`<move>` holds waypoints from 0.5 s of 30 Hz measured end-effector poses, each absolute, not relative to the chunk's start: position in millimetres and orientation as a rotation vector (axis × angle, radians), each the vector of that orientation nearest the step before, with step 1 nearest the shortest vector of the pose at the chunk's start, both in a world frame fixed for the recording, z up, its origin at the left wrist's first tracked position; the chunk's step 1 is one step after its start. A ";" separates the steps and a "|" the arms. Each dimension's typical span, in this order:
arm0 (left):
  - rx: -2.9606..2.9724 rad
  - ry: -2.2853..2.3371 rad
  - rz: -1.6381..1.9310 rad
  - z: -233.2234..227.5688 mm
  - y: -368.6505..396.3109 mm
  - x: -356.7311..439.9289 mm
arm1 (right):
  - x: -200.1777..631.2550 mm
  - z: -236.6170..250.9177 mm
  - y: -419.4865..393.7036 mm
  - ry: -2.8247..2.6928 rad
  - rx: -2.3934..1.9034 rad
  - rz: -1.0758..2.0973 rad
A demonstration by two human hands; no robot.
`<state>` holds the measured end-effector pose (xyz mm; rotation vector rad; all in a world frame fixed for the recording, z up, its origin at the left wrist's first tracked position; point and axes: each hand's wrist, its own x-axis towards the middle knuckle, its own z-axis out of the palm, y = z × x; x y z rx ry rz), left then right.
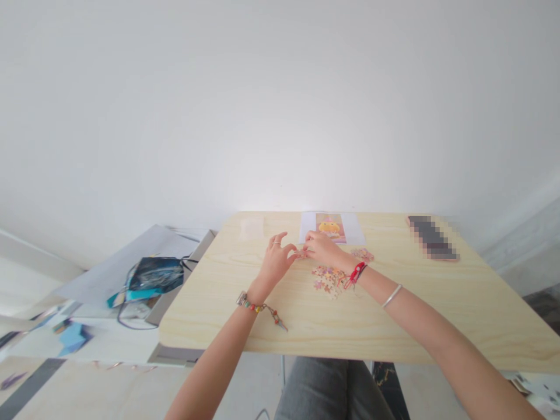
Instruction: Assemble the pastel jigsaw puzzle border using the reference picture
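head view: two hands (275, 261) (321, 248), one puzzle piece (301, 253)

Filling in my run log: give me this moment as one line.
left hand: pinching puzzle piece | right hand: same piece | loose pieces: on table | picture: behind hands

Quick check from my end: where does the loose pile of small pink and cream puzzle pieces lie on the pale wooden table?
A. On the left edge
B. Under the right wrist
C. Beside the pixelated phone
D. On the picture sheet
B: the loose pile of small pink and cream puzzle pieces lies on the pale wooden table, just under the right hand's wrist.
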<state>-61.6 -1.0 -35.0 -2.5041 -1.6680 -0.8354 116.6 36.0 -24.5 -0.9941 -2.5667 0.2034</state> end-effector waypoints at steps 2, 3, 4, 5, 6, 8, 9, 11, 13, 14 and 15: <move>-2.504 -1.708 -0.797 -39.5 1.6 -61.3 | 115.0 -25.4 37.0 -2.594 -1.000 0.179; -2.501 -1.723 -0.783 -41.6 2.8 -60.8 | 115.4 -25.3 36.5 -2.592 -0.997 0.181; -2.494 -1.735 -0.775 -43.5 3.8 -60.4 | 116.6 -25.0 35.5 -2.582 -0.997 0.187; -2.482 -1.745 -0.774 -45.3 4.7 -60.2 | 118.7 -24.8 34.1 -2.567 -0.998 0.191; -2.467 -1.752 -0.779 -46.8 5.4 -60.3 | 121.7 -24.8 32.6 -2.551 -1.000 0.192; -2.443 -1.758 -0.795 -48.8 5.7 -61.9 | 130.5 -25.8 29.4 -2.514 -1.001 0.190; -2.438 -1.754 -0.803 -49.2 5.2 -63.1 | 136.5 -26.8 27.7 -2.496 -0.997 0.192; -2.438 -1.741 -0.817 -48.7 2.4 -65.4 | 151.1 -29.2 24.4 -2.454 -1.003 0.216; -2.454 -1.721 -0.823 -46.4 -2.4 -65.9 | 167.5 -31.2 21.6 -2.418 -1.059 0.280; -2.469 -1.707 -0.825 -44.7 -5.3 -64.8 | 175.4 -31.7 20.6 -2.416 -1.104 0.324; -2.489 -1.691 -0.829 -42.9 -8.3 -62.7 | 182.5 -32.0 20.0 -2.420 -1.150 0.363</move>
